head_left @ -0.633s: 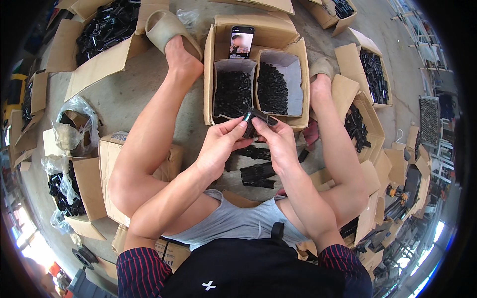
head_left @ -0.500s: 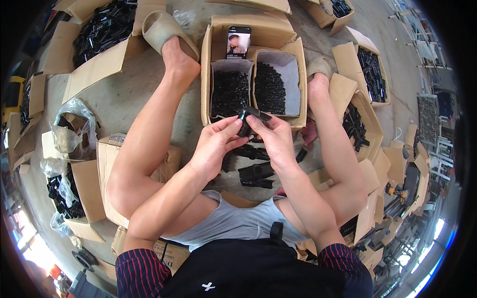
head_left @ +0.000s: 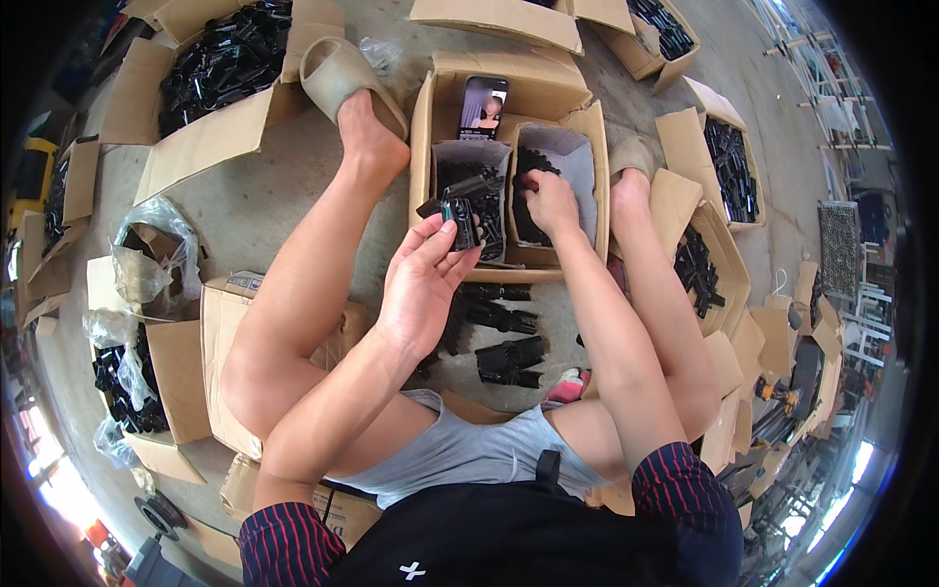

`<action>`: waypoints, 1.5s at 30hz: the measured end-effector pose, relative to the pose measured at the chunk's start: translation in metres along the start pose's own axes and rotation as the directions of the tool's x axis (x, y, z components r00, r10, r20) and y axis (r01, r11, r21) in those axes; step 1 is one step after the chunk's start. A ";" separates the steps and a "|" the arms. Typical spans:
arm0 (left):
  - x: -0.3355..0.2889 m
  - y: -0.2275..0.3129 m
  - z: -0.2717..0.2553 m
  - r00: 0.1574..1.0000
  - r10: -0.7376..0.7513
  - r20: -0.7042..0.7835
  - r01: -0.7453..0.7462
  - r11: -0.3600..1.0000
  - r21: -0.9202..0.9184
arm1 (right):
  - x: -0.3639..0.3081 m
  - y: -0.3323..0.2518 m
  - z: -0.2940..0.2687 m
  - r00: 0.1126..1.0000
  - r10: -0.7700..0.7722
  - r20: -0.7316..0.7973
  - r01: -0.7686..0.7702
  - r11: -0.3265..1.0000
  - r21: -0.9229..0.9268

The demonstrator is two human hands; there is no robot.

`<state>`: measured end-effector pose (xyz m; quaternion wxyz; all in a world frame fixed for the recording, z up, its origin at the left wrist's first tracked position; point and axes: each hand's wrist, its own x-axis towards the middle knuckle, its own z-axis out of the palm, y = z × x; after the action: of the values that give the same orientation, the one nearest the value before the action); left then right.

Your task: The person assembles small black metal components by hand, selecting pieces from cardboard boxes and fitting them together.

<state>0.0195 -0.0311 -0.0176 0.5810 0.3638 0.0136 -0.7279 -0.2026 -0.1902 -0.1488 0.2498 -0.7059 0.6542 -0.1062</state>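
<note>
My left hand [head_left: 423,284] is closed around a glossy black plastic part [head_left: 462,217] with flat arms sticking out. It holds the part over the near side of the left bin [head_left: 501,164], which contains small black pieces. My right hand [head_left: 551,205] reaches down into the grey-lined right bin [head_left: 579,183], its fingers bent together at a heap of small black pieces [head_left: 531,227]. Its fingertips are partly hidden, and what they pinch does not show. Both bins stand inside an open cardboard box [head_left: 421,161] between my legs.
A phone [head_left: 482,106] showing a person leans at the box's back. Black parts [head_left: 511,360] lie on the floor nearer me. Open cartons of black parts stand around, including a far-left carton [head_left: 223,67] and a right carton [head_left: 732,166]. Plastic bags [head_left: 147,259] sit at left.
My hands have come apart. The left keeps the black part and has shifted slightly left; the right has let go of it and moved forward into the right bin. The phone's picture differs.
</note>
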 end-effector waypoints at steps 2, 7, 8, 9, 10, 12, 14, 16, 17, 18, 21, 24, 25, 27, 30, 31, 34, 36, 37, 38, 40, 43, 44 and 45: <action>-0.001 0.002 0.002 1.000 0.016 -0.001 -0.016 1.000 0.017 | 0.002 0.004 0.007 0.999 -0.023 -0.024 0.022 0.998 -0.058; -0.001 -0.001 0.000 0.999 0.037 -0.017 -0.037 0.999 0.002 | -0.003 0.005 0.009 0.989 -0.061 -0.137 0.078 0.990 0.118; 0.000 -0.004 -0.001 0.999 0.045 -0.021 -0.045 0.999 0.009 | -0.010 0.000 0.004 0.985 -0.039 -0.171 0.079 0.969 0.233; 0.000 -0.006 -0.002 0.998 0.056 -0.030 -0.056 0.998 0.017 | -0.019 -0.010 -0.001 0.982 -0.028 -0.188 0.096 0.926 0.366; 0.000 -0.007 -0.003 0.996 0.078 -0.044 -0.077 0.997 0.029 | -0.030 -0.020 -0.004 0.979 -0.013 -0.203 0.113 0.864 0.491; 0.000 -0.010 0.000 0.992 0.111 -0.057 -0.108 0.993 0.054 | -0.065 -0.055 -0.026 0.984 0.017 -0.178 0.115 0.704 0.701; -0.003 -0.012 -0.001 0.987 0.153 -0.039 -0.149 0.986 0.079 | -0.103 -0.098 -0.047 0.996 0.066 -0.064 0.021 0.516 0.856; -0.005 -0.015 0.002 0.984 0.173 -0.032 -0.169 0.979 0.111 | -0.128 -0.117 -0.055 0.999 0.042 0.002 -0.018 0.389 0.921; -0.005 -0.015 0.004 0.983 0.181 -0.042 -0.174 0.976 0.134 | -0.134 -0.124 -0.054 0.998 0.055 0.015 -0.034 0.359 0.933; -0.006 -0.015 0.005 0.980 0.191 -0.052 -0.180 0.971 0.157 | -0.138 -0.129 -0.053 0.997 0.065 0.030 -0.049 0.328 0.943; -0.006 -0.019 0.004 0.972 0.231 -0.037 -0.218 0.953 0.210 | -0.139 -0.134 -0.043 0.994 0.104 -0.033 -0.008 0.371 0.929; -0.004 -0.023 0.000 0.955 0.294 -0.026 -0.279 0.928 0.249 | -0.141 -0.144 -0.039 0.987 0.147 -0.068 0.010 0.365 0.931; -0.004 -0.023 0.000 0.948 0.318 -0.023 -0.301 0.918 0.258 | -0.141 -0.146 -0.034 0.983 0.158 -0.088 0.025 0.360 0.933; -0.003 -0.024 0.001 0.943 0.329 -0.039 -0.313 0.924 0.217 | -0.142 -0.148 -0.028 0.975 0.188 -0.115 0.044 0.346 0.937; -0.006 -0.023 0.003 0.940 0.338 -0.046 -0.324 0.927 0.188 | -0.144 -0.153 -0.024 0.967 0.223 -0.126 0.052 0.314 0.948; -0.006 -0.023 0.003 0.940 0.339 -0.045 -0.326 0.927 0.184 | -0.144 -0.154 -0.023 0.965 0.231 -0.125 0.050 0.308 0.950; -0.006 -0.024 0.002 0.939 0.336 -0.067 -0.319 0.929 0.186 | -0.144 -0.157 -0.023 0.962 0.243 -0.126 0.048 0.305 0.951; -0.008 -0.023 0.003 0.942 0.329 -0.068 -0.312 0.932 0.185 | -0.143 -0.158 -0.023 0.962 0.245 -0.122 0.041 0.312 0.949; -0.009 -0.023 0.003 0.943 0.326 -0.068 -0.309 0.933 0.185 | -0.143 -0.157 -0.023 0.962 0.245 -0.116 0.034 0.317 0.948; -0.008 -0.024 0.002 0.943 0.325 -0.068 -0.308 0.933 0.187 | -0.142 -0.156 -0.023 0.962 0.250 -0.109 0.024 0.321 0.947; -0.005 -0.027 0.000 0.944 0.323 -0.068 -0.305 0.933 0.191 | -0.141 -0.155 -0.023 0.964 0.246 -0.105 0.022 0.319 0.947; -0.005 -0.027 0.000 0.946 0.315 -0.077 -0.294 0.933 0.207 | -0.143 -0.157 -0.027 0.963 0.259 -0.079 -0.012 0.333 0.943; -0.005 -0.026 0.001 0.947 0.312 -0.076 -0.291 0.934 0.206 | -0.144 -0.158 -0.028 0.961 0.267 -0.066 -0.030 0.340 0.940; -0.007 -0.026 0.002 0.948 0.308 -0.074 -0.288 0.935 0.206 | -0.144 -0.159 -0.028 0.963 0.263 -0.063 -0.030 0.334 0.942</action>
<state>-0.0031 -0.0177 -0.0232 0.6453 0.4540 -0.0815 -0.6090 -0.0955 -0.0522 -0.0212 0.5475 -0.3595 0.5590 -0.5084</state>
